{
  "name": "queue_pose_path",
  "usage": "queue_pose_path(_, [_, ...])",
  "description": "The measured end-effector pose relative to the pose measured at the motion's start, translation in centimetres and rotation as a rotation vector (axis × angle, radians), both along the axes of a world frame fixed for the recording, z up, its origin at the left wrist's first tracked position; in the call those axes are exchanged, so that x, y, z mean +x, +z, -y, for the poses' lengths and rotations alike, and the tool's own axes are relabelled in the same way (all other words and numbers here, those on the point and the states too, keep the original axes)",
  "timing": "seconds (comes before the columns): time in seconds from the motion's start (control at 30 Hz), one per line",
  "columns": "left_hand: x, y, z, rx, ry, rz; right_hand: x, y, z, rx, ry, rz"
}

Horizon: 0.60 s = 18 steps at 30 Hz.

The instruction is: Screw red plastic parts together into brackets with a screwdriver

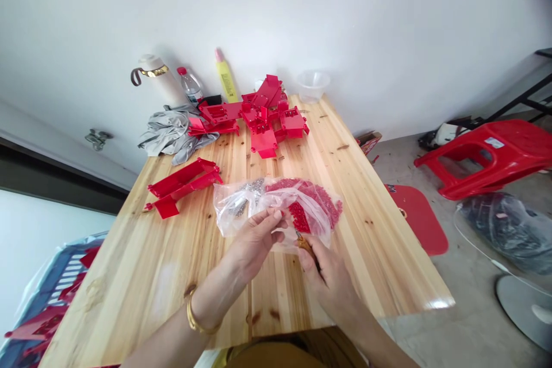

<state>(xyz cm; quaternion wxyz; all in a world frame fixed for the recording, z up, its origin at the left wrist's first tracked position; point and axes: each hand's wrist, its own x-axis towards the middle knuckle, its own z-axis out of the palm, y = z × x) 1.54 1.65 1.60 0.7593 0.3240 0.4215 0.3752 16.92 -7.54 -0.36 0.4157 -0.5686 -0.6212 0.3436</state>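
Now a big wooden table (181, 270) holds clear plastic bags (225, 213) near its middle. By them, the left hand (254, 240) pinches its fingertips (277, 214) close, on what I can't tell, and the right hand (331, 276) grips a small brown-handled tool (306, 245), its tip near tiny red bits (298, 217) in a bag.

Clock positions are running from the plastic bag (225, 214). Bag, centre: is showing milky translucence around bright red parts (298, 217) and silver-grey parts (248, 195). Tool handle (306, 244), between 4 and 5: is showing orange-brown. Bracelet (191, 317), 7: is gleaming gold. Frame (188, 185), 9, and piled frames (261, 118), 12: are showing glossy red. Cloth (166, 129), 10: is showing grey. Bottle (226, 79), 11: is pairing yellow with pink. Tabletop (181, 259): is displaying pale grain, brown knots.
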Motion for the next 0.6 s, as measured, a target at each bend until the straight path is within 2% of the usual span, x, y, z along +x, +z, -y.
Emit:
queue_pose_path(0.07, [-0.3,0.4,0.9,-0.155,0.044,0.197,-0.6,0.2,-0.5,0.067,0.007,0.037])
queue_pose_path(0.17, [-0.7,0.4,1.8,-0.229,0.087,0.301,-1.4,0.6,-1.0,0.117,0.029,0.079])
queue_pose_path(0.37, [-1.4,-0.1,2.6,-0.252,0.112,0.357,-2.1,0.8,-1.1,0.091,0.042,0.174])
queue_pose_path(0.6, [-1.4,-0.5,3.7,-0.234,0.137,0.372,-2.9,0.7,-1.0,0.154,0.03,0.22])
